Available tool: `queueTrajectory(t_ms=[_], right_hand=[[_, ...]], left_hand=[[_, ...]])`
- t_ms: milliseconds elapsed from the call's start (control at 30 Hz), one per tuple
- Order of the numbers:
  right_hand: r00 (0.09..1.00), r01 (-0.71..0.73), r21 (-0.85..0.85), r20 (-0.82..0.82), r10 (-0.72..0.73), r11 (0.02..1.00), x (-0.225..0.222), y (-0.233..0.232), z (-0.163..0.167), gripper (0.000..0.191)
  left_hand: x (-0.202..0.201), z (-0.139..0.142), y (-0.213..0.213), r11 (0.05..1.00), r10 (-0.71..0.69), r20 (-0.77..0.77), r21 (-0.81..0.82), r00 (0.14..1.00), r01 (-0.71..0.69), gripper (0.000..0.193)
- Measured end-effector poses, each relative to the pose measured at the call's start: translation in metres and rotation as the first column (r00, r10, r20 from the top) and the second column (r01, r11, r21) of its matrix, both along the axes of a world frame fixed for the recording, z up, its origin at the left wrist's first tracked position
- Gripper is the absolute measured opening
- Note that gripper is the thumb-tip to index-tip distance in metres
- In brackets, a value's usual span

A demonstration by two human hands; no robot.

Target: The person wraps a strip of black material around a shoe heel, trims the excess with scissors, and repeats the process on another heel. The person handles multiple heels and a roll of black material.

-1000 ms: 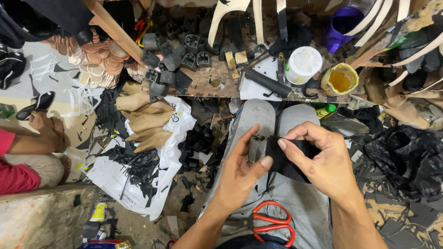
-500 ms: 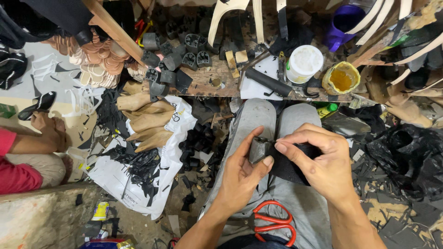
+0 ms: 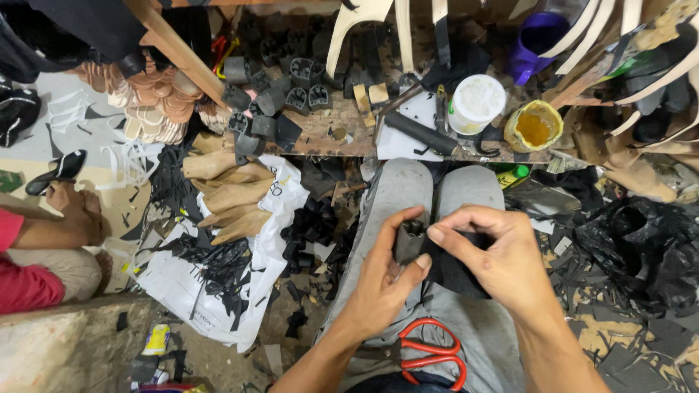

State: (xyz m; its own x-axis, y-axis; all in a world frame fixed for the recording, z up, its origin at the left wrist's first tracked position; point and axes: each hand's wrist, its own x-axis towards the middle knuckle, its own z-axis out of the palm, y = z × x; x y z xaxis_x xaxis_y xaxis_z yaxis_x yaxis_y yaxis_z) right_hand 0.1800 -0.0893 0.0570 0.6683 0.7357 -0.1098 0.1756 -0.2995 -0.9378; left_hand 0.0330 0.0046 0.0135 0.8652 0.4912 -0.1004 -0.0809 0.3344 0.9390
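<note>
My left hand (image 3: 382, 280) pinches a small black shoe heel block (image 3: 408, 240) between thumb and fingers, above my lap in grey trousers (image 3: 397, 189). My right hand (image 3: 495, 258) grips a piece of black fabric (image 3: 455, 273) that lies against the heel block, its index finger pressing on the block's top. Red-handled scissors (image 3: 429, 353) rest on my lap just below both hands.
A low wooden bench (image 3: 331, 135) ahead holds several black heels, a white tub (image 3: 475, 103), a yellow glue pot (image 3: 535, 125) and a black tool. Wooden shoe lasts (image 3: 233, 196) lie on a white sack left. Another person's leg and foot (image 3: 69, 215) is far left. Black scraps litter the floor.
My right hand has shifted left over the heel block, folding the black fabric closer onto it. My left thumb has moved up along the block.
</note>
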Motion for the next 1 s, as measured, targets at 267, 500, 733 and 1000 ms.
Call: queueTrajectory(t_ms=[267, 500, 733, 1000], right_hand=[[0.996, 0.008, -0.297, 0.091, 0.020, 0.955, -0.012, -0.040, -0.038, 0.040], [0.785, -0.034, 0.367, -0.566, 0.253, 0.929, -0.043, -0.046, -0.116, 0.073], [0.837, 0.414, 0.529, -0.542, -0.081, 0.740, -0.051, -0.030, -0.098, 0.051], [0.835, 0.521, 0.505, -0.468, -0.289, 0.688, -0.038, -0.034, -0.084, 0.021]], left_hand=[[0.020, -0.038, 0.000, 0.967, 0.254, -0.032, 0.006, 0.967, -0.254, 0.041], [0.021, -0.043, -0.004, 0.954, 0.196, 0.214, -0.269, 0.957, -0.135, 0.053], [0.023, -0.030, -0.011, 0.962, 0.210, 0.044, -0.190, 0.977, -0.198, 0.060], [0.019, -0.029, -0.015, 0.948, 0.217, 0.067, -0.253, 0.974, -0.194, 0.059]])
